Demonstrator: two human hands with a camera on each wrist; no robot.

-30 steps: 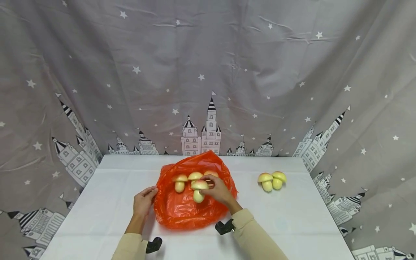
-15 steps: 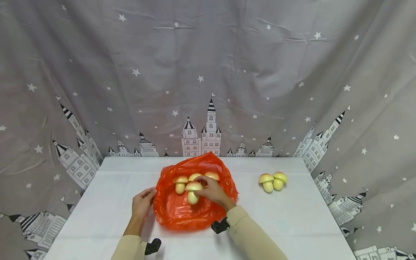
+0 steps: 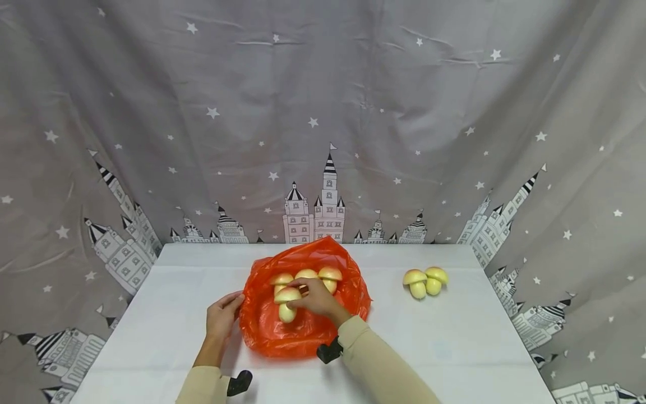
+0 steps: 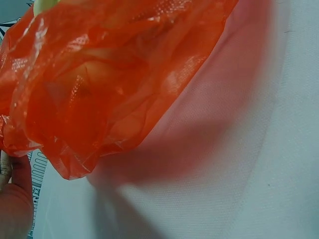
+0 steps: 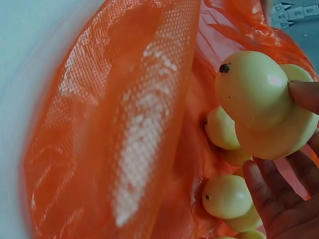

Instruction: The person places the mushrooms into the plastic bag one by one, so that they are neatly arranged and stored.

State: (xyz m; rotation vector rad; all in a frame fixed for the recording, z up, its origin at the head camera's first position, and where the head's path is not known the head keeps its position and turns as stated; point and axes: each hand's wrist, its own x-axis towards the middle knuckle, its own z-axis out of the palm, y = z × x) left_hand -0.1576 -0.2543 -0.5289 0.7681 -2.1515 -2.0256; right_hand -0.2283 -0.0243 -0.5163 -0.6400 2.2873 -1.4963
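A red plastic bag (image 3: 272,339) lies spread wide at the table's middle, its mouth facing up and toward me. My left hand (image 3: 220,317) grips the bag's left rim between thumb and fingers; in the left wrist view only part of that hand (image 4: 17,199) shows under the bag. Inside, along the back, sit three toy mushrooms, including one at the right (image 3: 330,275) and one at the left (image 3: 280,279). My right hand (image 3: 315,297) pinches another toy mushroom (image 5: 254,89) by its side, cap up and stem down, over the bag's left half.
Two more toy mushrooms, one at left (image 3: 415,282) and one at right (image 3: 435,279), stand close together on the white table (image 3: 469,336), right of the bag. Behind the table hangs a grey curtain (image 3: 363,140) printed with castles and stars.
My right hand has moved left and slightly down with the toy mushroom, uncovering more of the right mushroom in the bag. The left hand has stayed at the rim.
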